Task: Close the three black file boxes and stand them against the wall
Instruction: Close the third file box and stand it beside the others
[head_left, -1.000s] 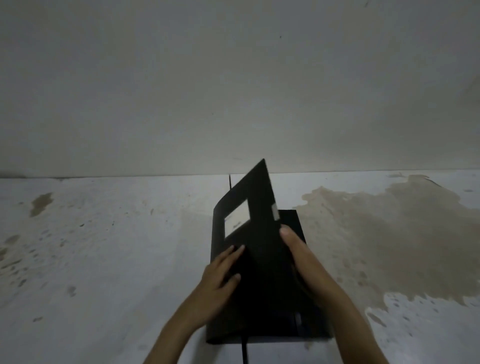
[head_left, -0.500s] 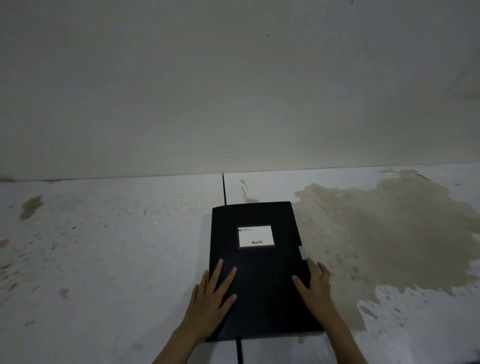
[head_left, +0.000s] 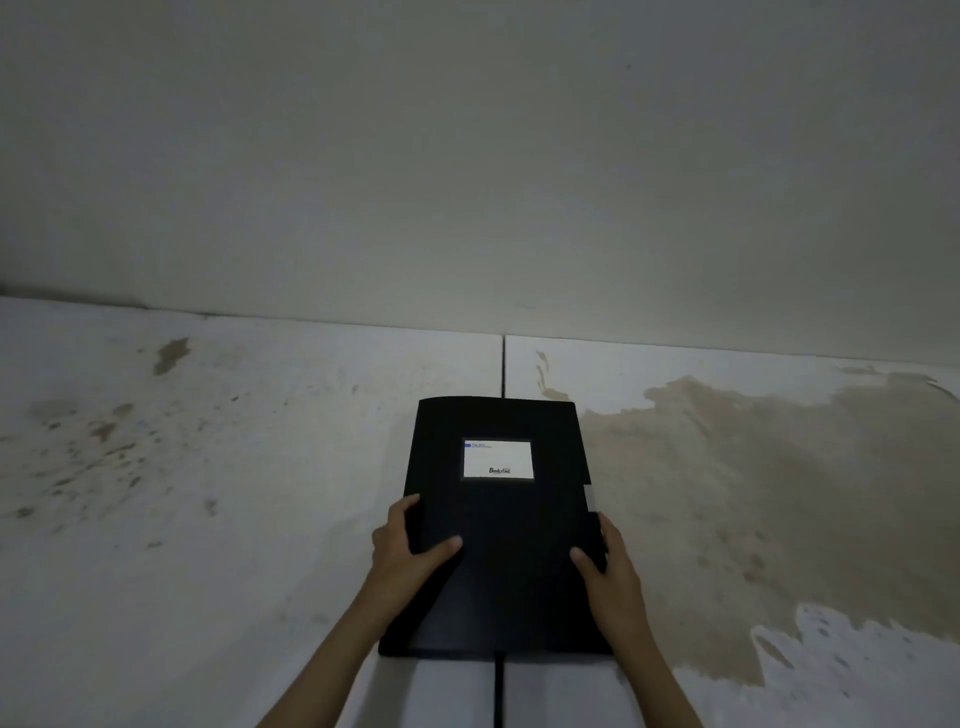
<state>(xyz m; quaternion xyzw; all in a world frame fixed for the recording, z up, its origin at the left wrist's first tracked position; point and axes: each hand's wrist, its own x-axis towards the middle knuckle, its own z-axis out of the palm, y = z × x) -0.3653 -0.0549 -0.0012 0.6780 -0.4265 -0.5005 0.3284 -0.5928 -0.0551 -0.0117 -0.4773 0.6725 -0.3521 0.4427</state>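
One black file box (head_left: 498, 525) lies flat on the floor with its lid down and a white label (head_left: 497, 460) facing up. My left hand (head_left: 408, 551) grips its left edge, thumb on top and fingers wrapped around the side. My right hand (head_left: 605, 564) grips the right edge the same way, just below a small tab on that side. The pale wall (head_left: 478, 171) rises a short way beyond the box's far end. No other file box is in view.
The floor is of large pale tiles (head_left: 218, 519) with a dark joint line (head_left: 503, 364) running under the box. A wide brownish stain (head_left: 769, 499) covers the tile to the right. Small rusty spots (head_left: 104, 431) mark the left tile.
The lid, half raised a second ago, came down flat. My hands then slid from resting on top of the lid to gripping the box's left and right edges.
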